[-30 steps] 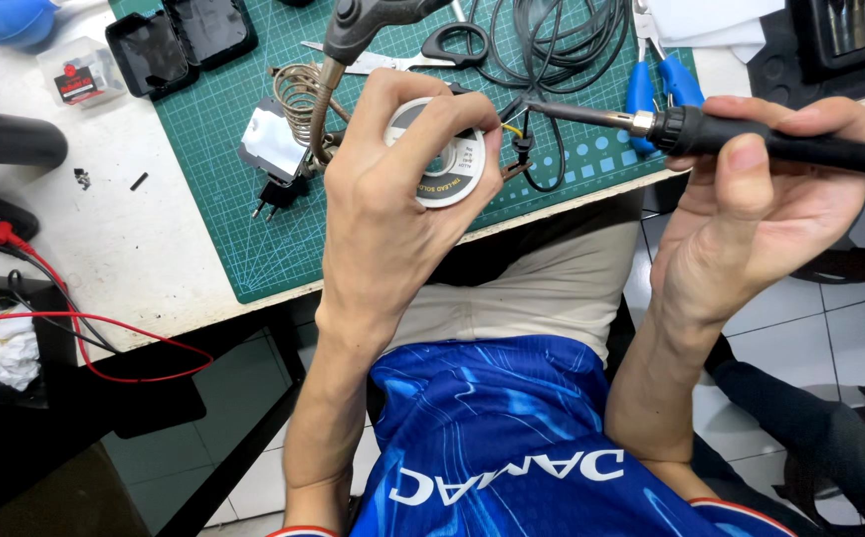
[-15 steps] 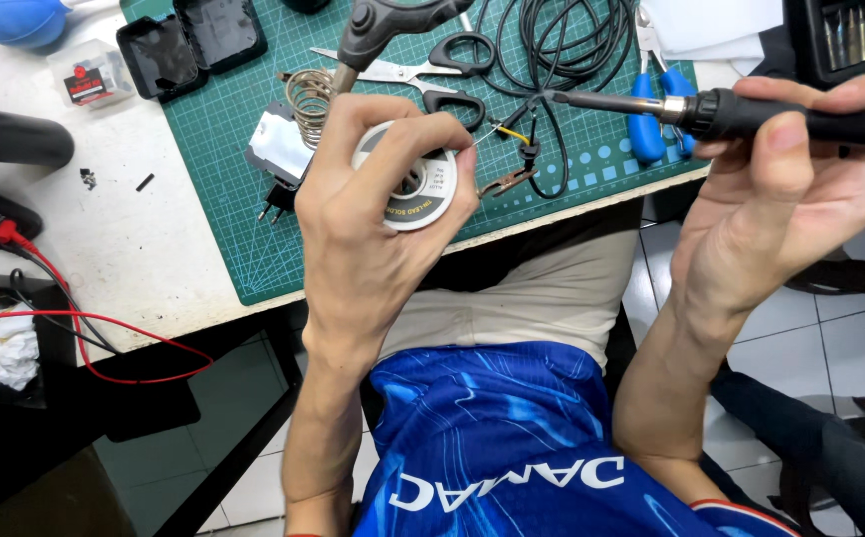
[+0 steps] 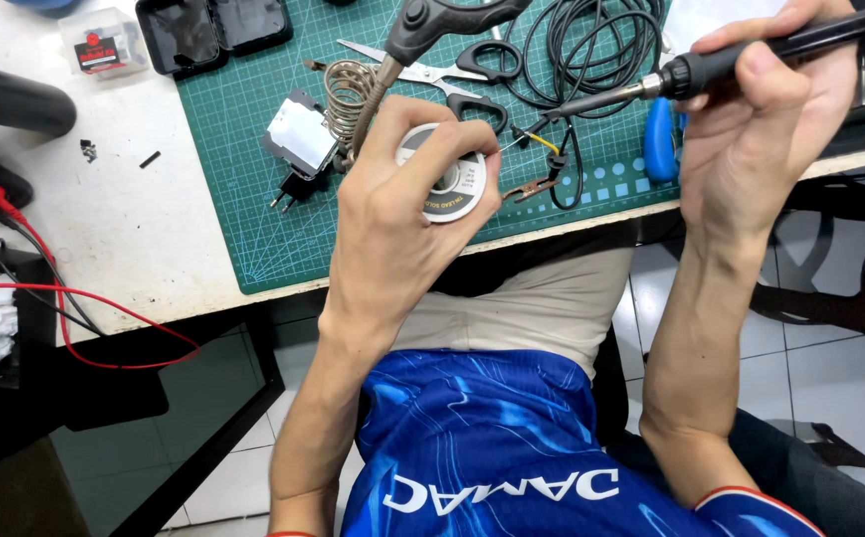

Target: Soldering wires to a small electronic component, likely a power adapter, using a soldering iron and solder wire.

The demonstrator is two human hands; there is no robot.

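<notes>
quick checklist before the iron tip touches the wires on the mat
1. Left hand grips the solder spool: ok.
2. Right hand holds the soldering iron by its black handle: ok.
3. Iron tip aimed at the small wires: ok.
4. Solder strand reaching the joint: cannot tell.
5. Scissors and black cable coil lie near the tip: not ok.
6. Work sits over the green mat: ok.

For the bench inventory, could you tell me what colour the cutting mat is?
The cutting mat is green with a pale grid, seen in the head view.
</notes>
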